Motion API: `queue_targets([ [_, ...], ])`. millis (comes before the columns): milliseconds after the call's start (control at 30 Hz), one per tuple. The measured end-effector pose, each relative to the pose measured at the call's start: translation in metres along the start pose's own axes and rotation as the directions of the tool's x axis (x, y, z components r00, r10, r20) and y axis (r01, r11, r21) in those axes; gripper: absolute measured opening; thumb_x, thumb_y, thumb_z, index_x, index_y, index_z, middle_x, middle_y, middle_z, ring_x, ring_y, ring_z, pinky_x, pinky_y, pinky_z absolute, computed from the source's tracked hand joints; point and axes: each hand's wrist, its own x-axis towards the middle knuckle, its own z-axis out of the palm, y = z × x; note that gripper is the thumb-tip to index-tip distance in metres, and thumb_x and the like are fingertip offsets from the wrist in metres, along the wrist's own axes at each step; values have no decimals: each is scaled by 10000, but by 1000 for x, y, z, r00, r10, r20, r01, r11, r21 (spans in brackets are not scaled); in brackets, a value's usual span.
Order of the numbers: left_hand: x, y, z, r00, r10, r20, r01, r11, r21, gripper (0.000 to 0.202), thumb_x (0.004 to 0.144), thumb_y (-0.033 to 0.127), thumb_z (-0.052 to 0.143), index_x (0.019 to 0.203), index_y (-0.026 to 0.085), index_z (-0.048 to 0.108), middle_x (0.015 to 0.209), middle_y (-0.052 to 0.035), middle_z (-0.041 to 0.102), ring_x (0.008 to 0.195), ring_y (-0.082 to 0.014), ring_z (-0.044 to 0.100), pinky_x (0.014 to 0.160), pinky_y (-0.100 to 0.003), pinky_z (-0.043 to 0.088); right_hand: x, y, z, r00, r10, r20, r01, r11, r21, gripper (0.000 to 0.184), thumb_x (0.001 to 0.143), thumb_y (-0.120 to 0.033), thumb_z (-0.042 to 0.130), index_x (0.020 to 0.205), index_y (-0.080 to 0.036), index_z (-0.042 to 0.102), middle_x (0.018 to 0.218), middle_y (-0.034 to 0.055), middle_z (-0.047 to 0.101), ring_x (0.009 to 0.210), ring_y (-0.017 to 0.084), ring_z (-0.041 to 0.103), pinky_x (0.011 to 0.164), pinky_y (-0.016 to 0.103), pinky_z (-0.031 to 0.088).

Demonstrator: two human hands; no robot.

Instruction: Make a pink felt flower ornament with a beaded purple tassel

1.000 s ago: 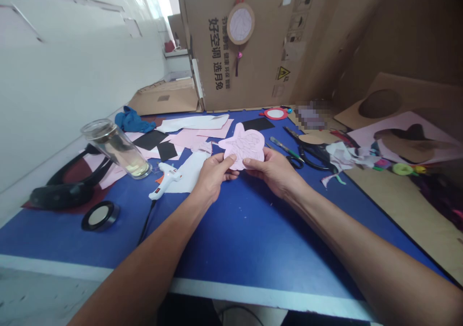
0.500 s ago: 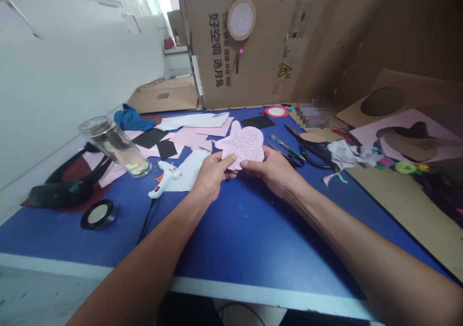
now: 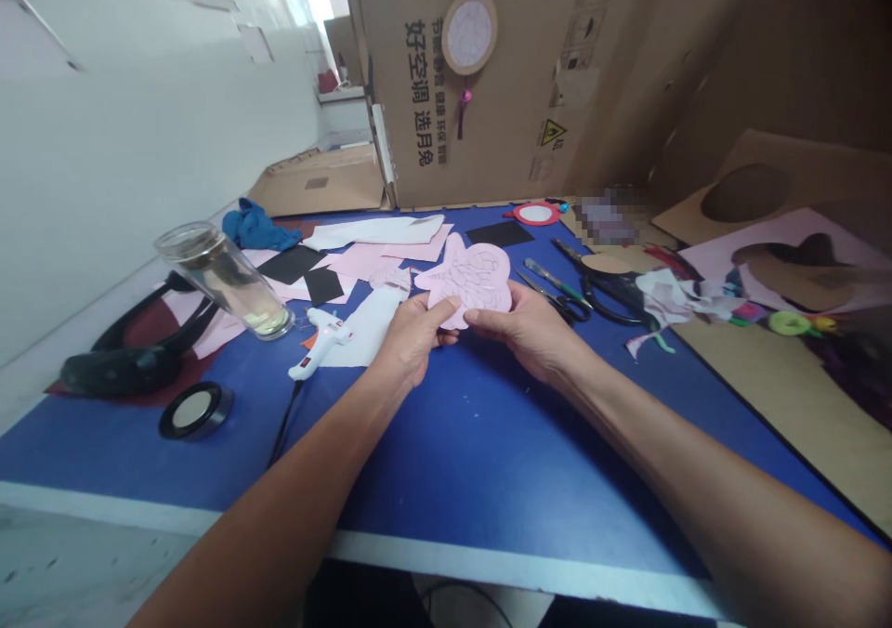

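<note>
While the pink scalloped cutout (image 3: 480,278) is up at centre frame, the left hand (image 3: 413,335) and right hand (image 3: 531,326) pinch its lower edge, thumbs on top; light, even pressure should best spare that lined face creases! Over at frame left, a clear glass tumbler (image 3: 227,275) holds pale yellowish liquid (image 3: 265,310).
</note>
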Motion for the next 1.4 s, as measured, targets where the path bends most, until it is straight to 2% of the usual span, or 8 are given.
queue_targets([
  [167,-1,-2,2,999,21,24,-22,998,51,187,835,319,870,909,161,800,841,-53,758,659,-116,609,584,-237,489,-1,0,1,999,6,-32,-4,999,54,571,588,-298,1026,1098,-202,789,1126,84,851,971,258,762,900,391,582],
  [333,-4,1,1,999,-9,54,9,1000,2,287,841,403,895,945,163,777,810,-28,725,621,-105,620,581,-238,537,-1,0,1,998,18,-54,-14,996,87,610,587,-305,1035,1139,-207,793,1193,102,852,1029,286,777,917,411,592],
  [533,-6,4,3,999,-16,39,13,998,65,155,800,150,852,934,158,775,788,-10,726,637,-96,629,620,-234,554,2,1,-1,996,22,-90,-9,988,151,587,580,-284,1039,1116,-216,808,1233,103,847,1116,302,766,952,416,594],
  [600,-6,4,4,1000,-19,22,16,995,101,131,809,119,820,925,159,775,759,-7,722,621,-96,620,613,-237,539,2,1,-1,995,24,-93,-8,985,170,566,581,-273,1035,1098,-217,811,1226,99,849,1123,310,767,969,429,595],
  [767,-6,2,4,999,16,29,-19,991,131,132,804,145,819,930,163,783,737,-5,720,614,-105,615,615,-254,515,2,2,-1,994,30,-109,-7,979,205,531,606,-221,995,1104,-233,811,1189,74,858,1133,306,762,1002,444,597],
  [967,-4,-2,4,997,56,44,-62,988,145,142,742,187,845,870,167,786,719,-8,714,592,-108,570,599,-274,467,2,2,1,993,45,-106,-17,968,251,560,611,-194,986,1144,-237,820,1119,55,867,1023,266,770,951,414,611],
  [1100,-4,-5,4,995,81,60,-88,989,123,200,714,214,866,899,169,807,769,-17,736,624,-112,573,623,-281,462,4,3,1,990,37,-135,0,963,269,592,601,-155,980,1162,-257,821,1076,30,866,1002,258,774,938,406,612],
  [1400,-3,-6,4,991,109,81,-116,990,83,237,682,226,890,894,163,806,786,-13,725,641,-101,536,638,-279,435,3,2,4,990,50,-129,-9,954,300,632,597,-149,977,1197,-259,811,1092,44,870,993,263,780,923,406,622],
])
